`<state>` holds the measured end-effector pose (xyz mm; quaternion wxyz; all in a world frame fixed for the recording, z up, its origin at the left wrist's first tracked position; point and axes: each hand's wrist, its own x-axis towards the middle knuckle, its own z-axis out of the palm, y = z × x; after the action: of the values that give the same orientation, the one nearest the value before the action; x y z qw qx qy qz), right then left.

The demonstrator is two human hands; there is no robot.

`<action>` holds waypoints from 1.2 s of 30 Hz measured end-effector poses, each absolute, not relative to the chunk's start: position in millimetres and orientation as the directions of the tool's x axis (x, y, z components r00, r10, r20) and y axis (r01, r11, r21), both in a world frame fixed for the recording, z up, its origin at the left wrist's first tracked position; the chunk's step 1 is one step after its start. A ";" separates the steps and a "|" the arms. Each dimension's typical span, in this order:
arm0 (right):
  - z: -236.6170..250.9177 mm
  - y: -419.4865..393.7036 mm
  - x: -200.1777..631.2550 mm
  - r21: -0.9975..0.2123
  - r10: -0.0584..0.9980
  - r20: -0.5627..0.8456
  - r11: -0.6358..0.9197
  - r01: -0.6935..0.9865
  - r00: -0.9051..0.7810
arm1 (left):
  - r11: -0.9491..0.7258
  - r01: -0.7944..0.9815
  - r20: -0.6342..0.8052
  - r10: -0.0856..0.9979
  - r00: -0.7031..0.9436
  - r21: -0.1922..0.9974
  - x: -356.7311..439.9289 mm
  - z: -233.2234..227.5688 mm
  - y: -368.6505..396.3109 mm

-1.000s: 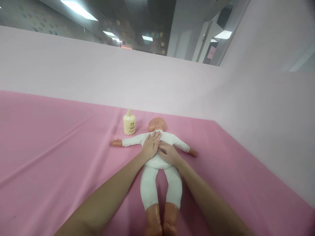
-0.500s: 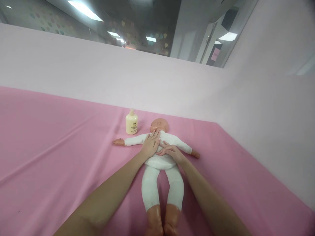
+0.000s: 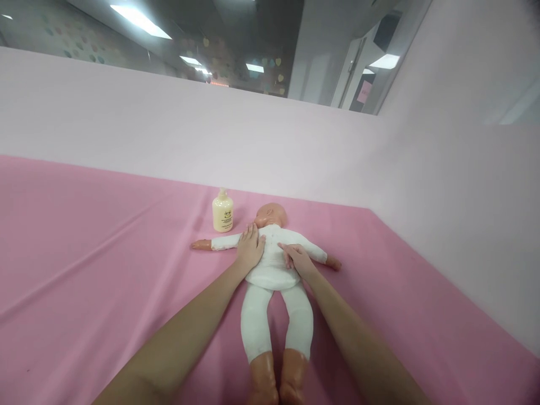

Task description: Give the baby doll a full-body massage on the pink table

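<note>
1. There was one doll (image 3: 272, 273), stretched out on one pink cover (image 3: 126, 253), its two arms spread wide and its two legs slightly parted, pointing toward the person.
2. Two bare hands were on it. The left hand (image 3: 250, 247) was open and flat, palm down, over the left side of the doll's upper torso where the arm began. The right hand (image 3: 298, 257) touched the right side of the torso, half open, with the index finger extended, other fingers loosely bent, and gripped nothing.
3. The doll's torso, arms and upper legs were matte white and softly rounded; its head (image 3: 272, 214), hands and lower legs were smooth and brownish, the lower legs faintly shiny.
4. The cover beneath the doll was smooth, with long creases to the doll's left.
5. One bottle (image 3: 223, 212) stood upright just beyond the doll's left-side arm, apart from it: glossy, round-shouldered, narrow-topped, with dark print. Whether its pale yellow belonged to the wall or the contents could not be told.
6. Beyond the doll rose a plain white wall (image 3: 169, 124), with a glass panel (image 3: 236, 34) above.
</note>
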<state>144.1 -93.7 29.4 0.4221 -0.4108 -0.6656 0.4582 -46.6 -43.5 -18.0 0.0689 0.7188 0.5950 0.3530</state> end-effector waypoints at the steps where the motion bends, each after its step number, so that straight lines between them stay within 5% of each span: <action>1: 27.5 -93.7 142.9 -0.949 0.939 0.197 0.254 0.186 -0.281 | -0.280 0.811 0.428 0.903 0.040 0.514 -46.3 -18.3 -43.4; 6: 23.1 -96.3 136.7 -0.790 0.890 0.401 0.456 0.411 -0.216 | -0.278 0.822 0.418 0.907 0.054 0.497 -46.0 -18.9 -43.0; 10: 25.6 -98.6 136.0 -0.568 0.761 0.556 0.641 0.516 -0.333 | -0.290 0.835 0.431 0.899 0.071 0.468 -47.1 -16.4 -45.4; 16: 29.6 -99.7 136.3 -0.345 0.655 0.470 0.753 0.560 -0.592 | -0.629 0.734 0.572 0.711 0.410 0.255 -47.0 -2.6 -56.7; 24: 16.5 -86.3 136.4 -0.400 0.771 0.383 0.635 0.661 -0.509 | -0.855 0.473 0.649 0.487 0.585 0.215 -48.7 7.3 -65.6; 36: -0.9 -77.2 137.2 -0.479 0.902 0.334 0.413 0.775 -0.274 | -0.756 0.540 0.616 0.634 0.467 0.369 -46.4 3.1 -61.9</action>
<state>137.2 -77.2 -0.9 0.2856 -0.5303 -0.7904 0.1112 -46.4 -61.9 3.1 0.0610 0.8544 0.3436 0.3850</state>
